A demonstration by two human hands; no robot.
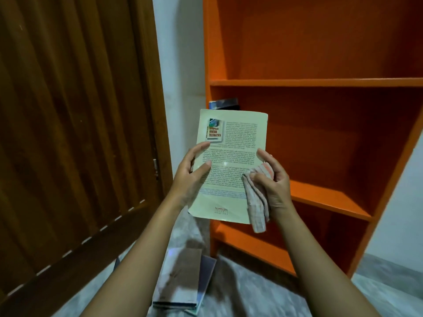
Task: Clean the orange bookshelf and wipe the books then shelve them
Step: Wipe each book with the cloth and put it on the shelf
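Note:
I hold a pale yellow paperback upright before the orange bookshelf, its printed back cover facing me. My left hand grips the book's left edge, thumb on the cover. My right hand grips a checked cloth bunched against the book's right edge, and the cloth's loose end hangs down past the book's bottom corner. One dark book stands at the far left of the middle shelf, mostly hidden behind the paperback.
A small stack of books lies on the grey floor below my arms. A brown slatted wooden door fills the left side. White wall shows between door and shelf.

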